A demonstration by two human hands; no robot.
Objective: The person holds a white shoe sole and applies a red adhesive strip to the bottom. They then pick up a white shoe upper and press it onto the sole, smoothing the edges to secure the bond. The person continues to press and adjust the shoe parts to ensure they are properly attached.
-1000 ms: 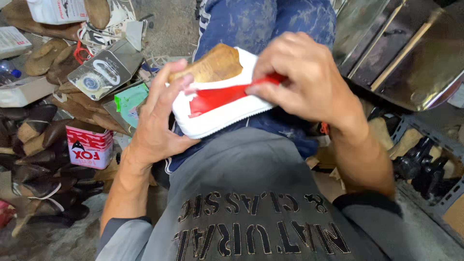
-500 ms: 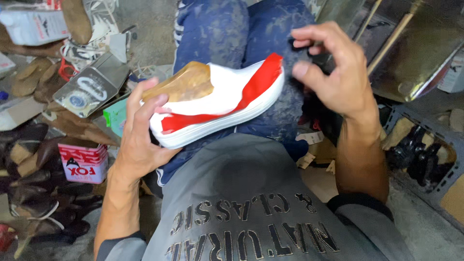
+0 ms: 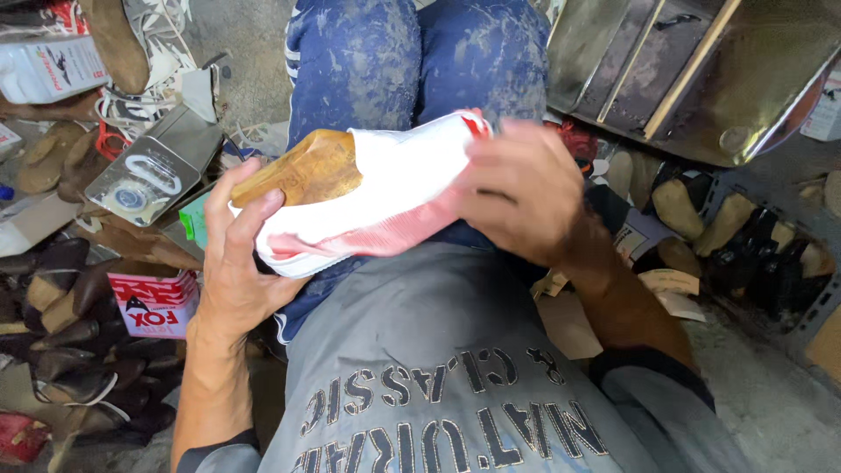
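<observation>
A white shoe upper with a red stripe point(image 3: 385, 197) is stretched over a wooden shoe last point(image 3: 307, 171) and lies across my lap. My left hand point(image 3: 232, 263) grips it from below at the heel end, fingers wrapped up the side next to the bare wood. My right hand point(image 3: 526, 197) covers the toe end, fingers pressed on the white fabric. My blue, dust-marked trousers point(image 3: 394, 61) and grey printed shirt point(image 3: 438, 368) are below it.
A metal can point(image 3: 153, 171), a red and white carton point(image 3: 158, 302), a green packet point(image 3: 197, 219) and several dark shoe lasts point(image 3: 61, 333) crowd the floor at left. A metal shelf rack point(image 3: 683, 70) with more lasts point(image 3: 701, 215) stands at right.
The shoe has been turned and lowered on my lap. My right hand, lifted off and open half a second ago, has come back down onto the toe end.
</observation>
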